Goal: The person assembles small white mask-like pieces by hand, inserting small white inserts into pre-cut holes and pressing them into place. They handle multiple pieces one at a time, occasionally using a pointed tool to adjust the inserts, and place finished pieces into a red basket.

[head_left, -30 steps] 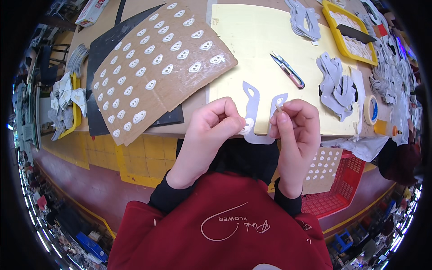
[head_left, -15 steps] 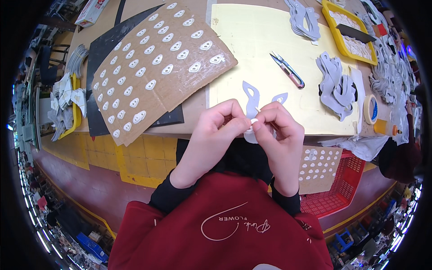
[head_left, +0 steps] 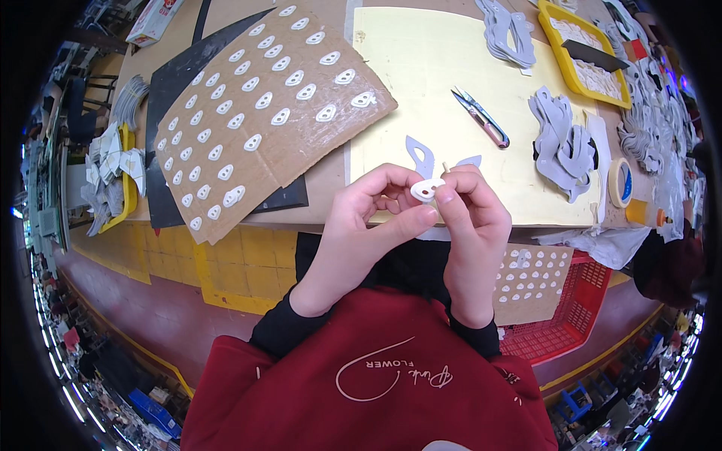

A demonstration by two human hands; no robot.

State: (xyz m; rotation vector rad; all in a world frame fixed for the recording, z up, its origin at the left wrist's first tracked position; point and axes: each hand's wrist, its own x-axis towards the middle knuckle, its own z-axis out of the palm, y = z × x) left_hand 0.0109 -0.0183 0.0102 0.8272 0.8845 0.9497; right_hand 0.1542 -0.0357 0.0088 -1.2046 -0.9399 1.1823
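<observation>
Far to the left of the grip lies a big brown cardboard sheet (head_left: 263, 113) with rows of small white oval pieces stuck on it. It rests on the surface (head_left: 323, 188), partly over a black sheet (head_left: 180, 90).

The left hand (head_left: 361, 233) has its thumb and fingers closed in a pinch on a small white oval piece (head_left: 426, 189). The right hand (head_left: 470, 225) pinches the same piece from the other side, so the piece sits right between the two grips, up in the air just in front of the surface edge. A thin stick pokes up beside the right fingers; I cannot tell what it is.

The piece looks very light, thin and bendy, so it may fold or slip. I think holding it softly by its rim is best.

Just behind the grip lies a grey cut-out shape (head_left: 421, 154) on a pale yellow mat (head_left: 421, 75). To the right are small snips (head_left: 481, 116), a pile of grey cut-outs (head_left: 560, 143), a tape roll (head_left: 620, 182) and a yellow tray (head_left: 556, 30). Below right is a red basket (head_left: 571, 323).
</observation>
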